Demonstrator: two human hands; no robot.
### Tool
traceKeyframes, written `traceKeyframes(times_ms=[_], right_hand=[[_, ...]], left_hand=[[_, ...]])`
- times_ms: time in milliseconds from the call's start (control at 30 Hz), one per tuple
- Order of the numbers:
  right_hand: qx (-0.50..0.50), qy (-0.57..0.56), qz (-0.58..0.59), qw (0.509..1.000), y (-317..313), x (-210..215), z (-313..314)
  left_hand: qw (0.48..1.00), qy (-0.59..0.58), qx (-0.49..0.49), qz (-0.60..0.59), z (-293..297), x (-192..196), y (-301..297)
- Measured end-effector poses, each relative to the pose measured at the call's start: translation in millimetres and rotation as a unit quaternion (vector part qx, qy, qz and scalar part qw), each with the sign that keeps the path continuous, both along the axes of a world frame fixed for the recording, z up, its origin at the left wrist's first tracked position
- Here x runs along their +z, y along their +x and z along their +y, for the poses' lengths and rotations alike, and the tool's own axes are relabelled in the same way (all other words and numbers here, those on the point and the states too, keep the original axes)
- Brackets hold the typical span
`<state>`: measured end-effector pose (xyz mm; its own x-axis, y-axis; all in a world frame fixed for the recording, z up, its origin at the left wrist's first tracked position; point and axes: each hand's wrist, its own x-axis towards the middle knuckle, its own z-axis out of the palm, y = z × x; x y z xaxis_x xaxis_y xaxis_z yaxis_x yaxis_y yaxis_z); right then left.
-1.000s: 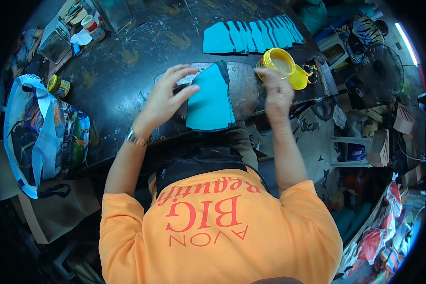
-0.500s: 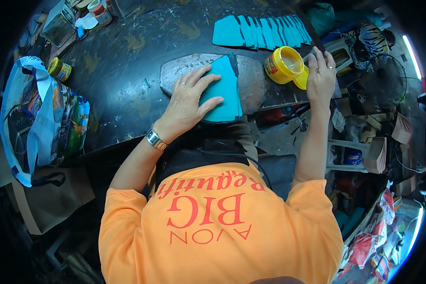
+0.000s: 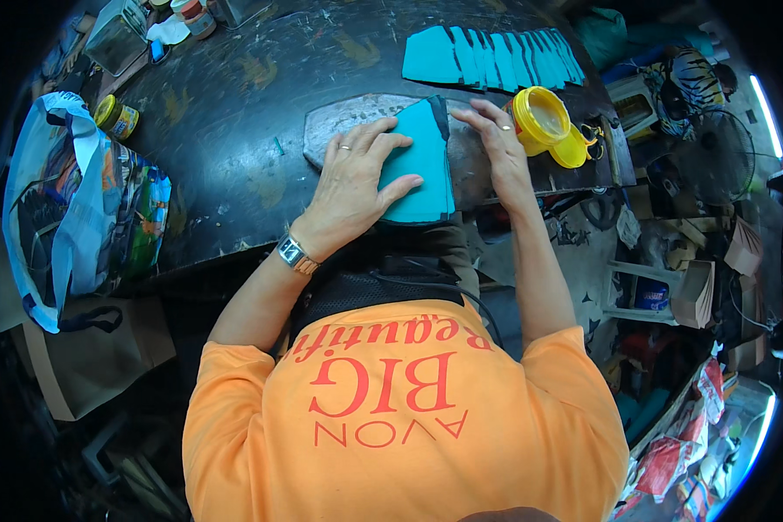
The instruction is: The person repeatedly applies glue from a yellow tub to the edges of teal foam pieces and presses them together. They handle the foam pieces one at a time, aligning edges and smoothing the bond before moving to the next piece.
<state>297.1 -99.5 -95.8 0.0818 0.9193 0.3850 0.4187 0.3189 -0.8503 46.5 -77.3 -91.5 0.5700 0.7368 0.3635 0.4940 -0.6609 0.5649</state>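
A small stack of teal sheets (image 3: 424, 165) with a dark right edge lies on a worn slab (image 3: 322, 129) at the table's near side. My left hand (image 3: 354, 170) rests on the sheets, its fingers spread and the thumb extended across them. Close to the sheets' right edge is my right hand (image 3: 500, 148), fingers stretched out and nothing visible in them. Whether its fingertips touch the edge I cannot tell. Just right of that hand stands an uncapped yellow tub (image 3: 544, 116) of pale paste, with its yellow lid (image 3: 572, 150) beside it.
A row of overlapping teal pieces (image 3: 431, 56) with dark edges lies along the far right of the dark table (image 3: 226, 165). At the left are a blue-handled bag (image 3: 87, 209) and a small yellow jar (image 3: 116, 117). A fan (image 3: 713, 157) stands beyond the right edge.
My right hand has moved left from beside the yellow tub and lid to the right edge of the teal sheets. My left hand keeps its place on them. The view has shifted slightly.
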Motion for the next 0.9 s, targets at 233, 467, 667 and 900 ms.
traceKeyframes(times_ms=[233, 467, 667, 900], right_hand=[[-0.018, -0.025, -0.253, 0.967, -3.8, -17.6, 46.9], [0.045, -0.048, -0.285, 0.956, 8.7, -13.8, 34.2], [0.079, -0.041, -0.319, 0.944, 15.3, -12.6, -2.1], [0.114, 0.054, -0.252, 0.959, 22.7, -9.1, -29.2]], left_hand=[[1.0, -0.007, 0.005, -0.011, -1.6, -4.9, 0.4], [0.999, 0.023, 0.022, -0.024, -2.0, -9.3, 1.8], [0.999, 0.027, 0.028, -0.022, -3.1, -12.0, 2.2], [1.0, 0.015, 0.025, -0.012, -3.9, -9.8, 2.1]])
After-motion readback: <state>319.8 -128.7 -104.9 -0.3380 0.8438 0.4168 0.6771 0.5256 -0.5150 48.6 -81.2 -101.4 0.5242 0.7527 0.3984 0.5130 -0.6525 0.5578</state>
